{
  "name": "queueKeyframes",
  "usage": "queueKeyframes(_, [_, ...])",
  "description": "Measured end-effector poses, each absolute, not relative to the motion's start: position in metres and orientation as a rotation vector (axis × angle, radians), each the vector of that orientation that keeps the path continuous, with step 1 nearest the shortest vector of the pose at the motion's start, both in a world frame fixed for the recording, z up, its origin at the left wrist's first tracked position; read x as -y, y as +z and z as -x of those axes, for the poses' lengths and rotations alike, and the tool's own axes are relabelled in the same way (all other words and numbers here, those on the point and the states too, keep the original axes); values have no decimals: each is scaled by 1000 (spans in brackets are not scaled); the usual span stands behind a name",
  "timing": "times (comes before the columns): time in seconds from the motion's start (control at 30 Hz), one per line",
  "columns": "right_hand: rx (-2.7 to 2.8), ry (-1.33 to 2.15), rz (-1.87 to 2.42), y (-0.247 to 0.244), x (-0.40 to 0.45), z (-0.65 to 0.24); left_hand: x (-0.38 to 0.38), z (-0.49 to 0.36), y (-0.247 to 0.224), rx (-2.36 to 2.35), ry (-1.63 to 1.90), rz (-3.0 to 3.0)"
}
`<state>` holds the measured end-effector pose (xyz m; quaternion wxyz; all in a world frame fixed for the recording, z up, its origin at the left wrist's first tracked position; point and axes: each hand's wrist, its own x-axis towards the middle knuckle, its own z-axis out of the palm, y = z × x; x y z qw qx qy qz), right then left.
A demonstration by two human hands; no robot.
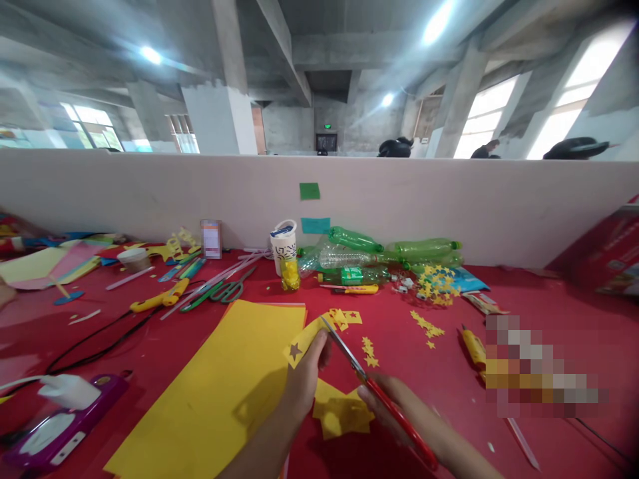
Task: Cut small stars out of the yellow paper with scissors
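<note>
My left hand [310, 362] pinches a strip of yellow paper [304, 339] that has a star-shaped hole near its lower left end. Red-handled scissors [382, 392] are in my right hand [389, 399], their blades pointing up and left, with the tips at the strip's right end. Under and between my hands lie yellow paper pieces [344, 412]. A stack of large yellow sheets [219, 386] spreads to the left. Just beyond the blades are yellow offcuts [344, 318], and small yellow stars [369, 351] lie to their right.
Green plastic bottles [354, 237] and a white cup [283, 246] stand along the partition [150, 193]. More stars are heaped [439, 285] at the right. A yellow glue gun [160, 296], grey scissors [232, 287] and a purple power strip [64, 426] lie on the left, with cords running across the red table.
</note>
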<state>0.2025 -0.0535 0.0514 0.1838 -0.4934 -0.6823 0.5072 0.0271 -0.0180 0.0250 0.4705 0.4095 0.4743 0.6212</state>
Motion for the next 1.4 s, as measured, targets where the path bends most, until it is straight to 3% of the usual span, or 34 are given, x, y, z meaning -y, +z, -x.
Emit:
queueKeyframes(1.2, [1937, 1382, 1425, 48, 51, -204, 14, -26, 14, -1130, 1458, -914])
queueKeyframes(1.4, [1951, 1377, 1430, 49, 42, -211, 10, -7, 35, -1009, 1429, -1102])
